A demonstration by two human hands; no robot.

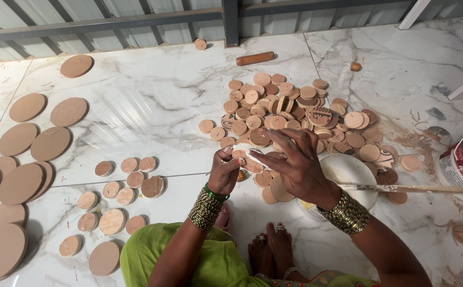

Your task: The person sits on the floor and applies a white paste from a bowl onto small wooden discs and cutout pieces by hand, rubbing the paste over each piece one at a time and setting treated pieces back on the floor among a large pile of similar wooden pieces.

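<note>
Fingers (pixel 290 154) of both hands pinch a small wooden disc (pixel 240 154) beside a white bowl (pixel 355 171) of paste.

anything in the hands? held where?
Left hand holds a small wooden disc by its edge; right hand fingers touch its white-smeared face.

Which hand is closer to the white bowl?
Right. The right hand hovers at the white bowl's left rim, its wrist over the bowl. The left hand is farther left, apart from it.
</note>
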